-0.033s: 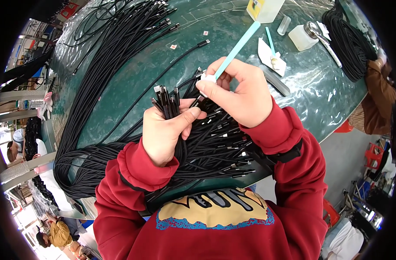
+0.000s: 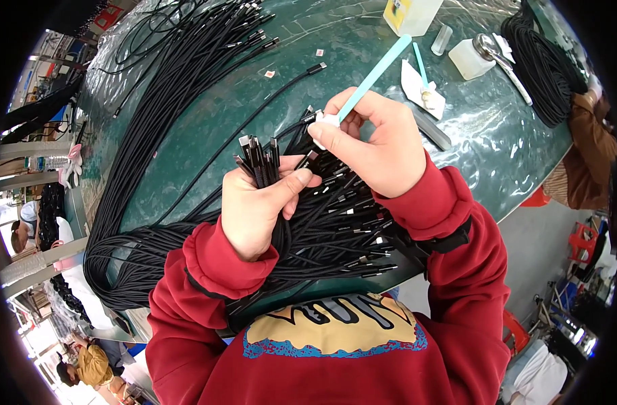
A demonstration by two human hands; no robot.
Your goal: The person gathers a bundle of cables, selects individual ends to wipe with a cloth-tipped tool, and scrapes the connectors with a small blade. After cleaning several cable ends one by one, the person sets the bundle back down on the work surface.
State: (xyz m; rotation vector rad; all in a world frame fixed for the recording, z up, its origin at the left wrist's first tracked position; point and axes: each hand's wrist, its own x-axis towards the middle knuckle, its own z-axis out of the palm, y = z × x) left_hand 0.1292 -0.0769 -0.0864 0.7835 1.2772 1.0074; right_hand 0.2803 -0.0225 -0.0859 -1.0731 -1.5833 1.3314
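A bundle of black cables [image 2: 260, 158] with metal plugs stands up out of my left hand [image 2: 258, 202], which is closed around it. Between that hand's thumb and forefinger one single cable end [image 2: 310, 159] points toward the right hand. My right hand [image 2: 376, 138] is closed on a pale turquoise stick [image 2: 376, 74], with a small white piece [image 2: 329, 120] of what looks like cloth or paper pinched at its lower end. This white piece is just above the single cable end, a small gap apart. Beneath both hands lies a heap of black cables [image 2: 335, 233], their plugs fanned to the right.
A long cable bundle [image 2: 140, 135] curves along the table's [image 2: 207, 101] left side. At the back right are a pump bottle [image 2: 472, 59], a white container [image 2: 413, 15], a second turquoise stick [image 2: 420, 64] on white paper, a grey bar [image 2: 430, 128] and coiled cables [image 2: 538, 64].
The right hand has shifted very slightly, and the turquoise stick's upper end has moved a little to the right. The single cable end in the left hand shows more clearly. The bundle has barely moved.
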